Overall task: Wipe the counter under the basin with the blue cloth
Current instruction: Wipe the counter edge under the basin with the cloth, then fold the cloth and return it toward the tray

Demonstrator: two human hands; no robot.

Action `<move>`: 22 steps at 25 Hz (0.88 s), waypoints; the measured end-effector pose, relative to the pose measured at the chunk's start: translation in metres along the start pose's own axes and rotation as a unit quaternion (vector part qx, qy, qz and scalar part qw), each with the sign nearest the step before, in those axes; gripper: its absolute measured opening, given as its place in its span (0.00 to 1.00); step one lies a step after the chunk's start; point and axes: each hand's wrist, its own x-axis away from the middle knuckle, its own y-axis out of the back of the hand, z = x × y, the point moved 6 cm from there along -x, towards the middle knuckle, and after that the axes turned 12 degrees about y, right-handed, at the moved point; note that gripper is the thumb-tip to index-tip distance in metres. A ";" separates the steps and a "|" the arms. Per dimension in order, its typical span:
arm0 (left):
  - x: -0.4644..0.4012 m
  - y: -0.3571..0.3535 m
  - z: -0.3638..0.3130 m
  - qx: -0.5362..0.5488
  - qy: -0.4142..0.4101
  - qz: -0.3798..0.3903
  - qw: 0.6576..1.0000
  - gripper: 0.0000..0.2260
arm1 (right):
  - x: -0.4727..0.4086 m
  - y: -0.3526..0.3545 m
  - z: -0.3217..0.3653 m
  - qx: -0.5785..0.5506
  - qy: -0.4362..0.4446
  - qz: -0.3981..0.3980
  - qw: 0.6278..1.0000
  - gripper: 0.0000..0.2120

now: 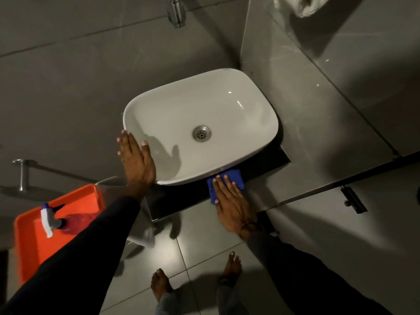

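Observation:
A white rounded basin (204, 105) sits on a dark counter (270, 160) in the middle of the view. My left hand (137, 161) rests flat with spread fingers on the basin's near-left rim. The blue cloth (235, 178) lies on the counter's front strip, just under the basin's near edge. My right hand (231, 201) presses flat on the cloth and covers its middle. The counter beneath the basin is mostly hidden by the bowl.
An orange tub (34, 237) holding a spray bottle (59, 221) of pink liquid stands at the left. A chrome tap (176, 12) juts from the tiled wall above the basin. A grey partition with a latch (353, 201) runs at the right. My bare feet (161, 285) stand on the tiled floor.

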 end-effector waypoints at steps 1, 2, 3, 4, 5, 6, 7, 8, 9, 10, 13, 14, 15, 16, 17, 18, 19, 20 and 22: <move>-0.003 0.001 0.004 0.012 -0.004 0.027 1.000 0.29 | -0.004 -0.009 0.026 -0.010 0.011 0.001 1.000 0.33; -0.004 0.000 0.004 0.029 -0.010 0.062 0.998 0.29 | -0.007 -0.016 0.049 -0.017 0.023 0.004 1.000 0.34; -0.005 0.001 0.009 0.051 -0.017 0.100 0.994 0.29 | -0.010 -0.025 0.074 -0.020 0.036 0.003 0.999 0.36; -0.004 0.007 0.017 0.076 -0.022 0.136 0.988 0.29 | -0.014 -0.034 0.099 -0.017 0.048 0.004 0.999 0.37; 0.000 0.011 0.026 0.098 -0.020 0.163 0.981 0.30 | -0.018 -0.041 0.118 -0.016 0.054 0.001 0.998 0.37; 0.002 0.021 0.045 0.113 -0.004 0.183 0.977 0.31 | -0.023 -0.048 0.140 -0.016 0.055 0.004 0.998 0.37; 0.006 0.027 0.068 0.119 0.028 0.196 0.973 0.31 | -0.027 -0.056 0.157 -0.016 0.051 0.013 0.998 0.37; 0.012 0.032 0.095 0.126 0.081 0.209 0.966 0.30 | -0.030 -0.062 0.170 -0.011 0.047 0.022 0.999 0.37; 0.020 0.036 0.124 0.137 0.139 0.226 0.954 0.27 | -0.033 -0.067 0.181 -0.003 0.045 0.030 0.999 0.37; 0.031 0.033 0.148 0.162 0.191 0.252 0.935 0.24 | -0.034 -0.070 0.188 0.000 0.040 0.033 0.999 0.37; 0.069 0.024 0.180 0.222 0.278 0.359 0.863 0.17 | -0.042 -0.068 0.202 0.000 0.028 0.035 0.999 0.35; 0.077 0.019 0.180 0.231 0.285 0.385 0.847 0.16 | -0.047 -0.064 0.203 -0.016 0.026 0.038 0.999 0.33; 0.081 0.012 0.177 0.229 0.284 0.395 0.843 0.15 | -0.051 -0.058 0.201 -0.058 0.011 0.036 0.998 0.29; 0.082 0.007 0.173 0.217 0.277 0.389 0.852 0.14 | -0.053 -0.047 0.197 -0.116 -0.023 0.001 0.993 0.24; 0.081 0.003 0.169 0.193 0.268 0.374 0.867 0.15 | -0.052 -0.033 0.189 -0.167 -0.072 -0.068 0.981 0.19; 0.080 0.000 0.167 0.168 0.260 0.357 0.881 0.17 | -0.047 -0.021 0.181 -0.206 -0.134 -0.160 0.956 0.13; 0.078 -0.003 0.168 0.152 0.259 0.345 0.889 0.18 | -0.041 -0.012 0.171 -0.228 -0.200 -0.242 0.922 0.10; 0.077 -0.005 0.170 0.146 0.263 0.336 0.892 0.18 | -0.034 -0.008 0.162 -0.242 -0.262 -0.292 0.888 0.11; 0.081 -0.006 0.175 0.139 0.278 0.327 0.892 0.16 | -0.025 -0.023 0.141 -0.326 -0.383 -0.266 0.822 0.21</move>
